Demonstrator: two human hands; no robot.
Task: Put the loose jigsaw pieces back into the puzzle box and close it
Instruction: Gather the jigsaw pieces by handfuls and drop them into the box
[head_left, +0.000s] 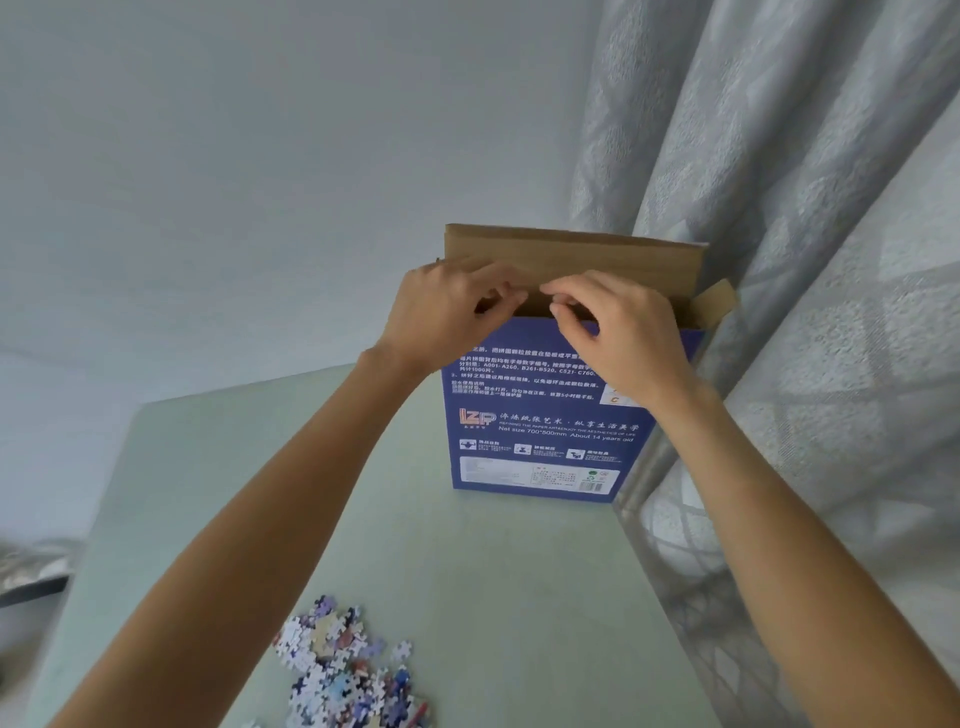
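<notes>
Blue puzzle box (540, 431) was stood tall at the far end of the worktop (467, 571), its open top pinched by both hands (452, 306) (618, 327), while the loose pieces (343, 670) were left far below, nearer the left arm.

My pale green table (467, 571) fills the lower middle of the frame, its far edge running across the centre left. The blue puzzle box (540, 447) stands upright on it at the centre, near the right edge, its brown top flap raised. A heap of loose jigsaw pieces (343, 670) lies on the tabletop at the bottom centre, well apart from the box.
</notes>
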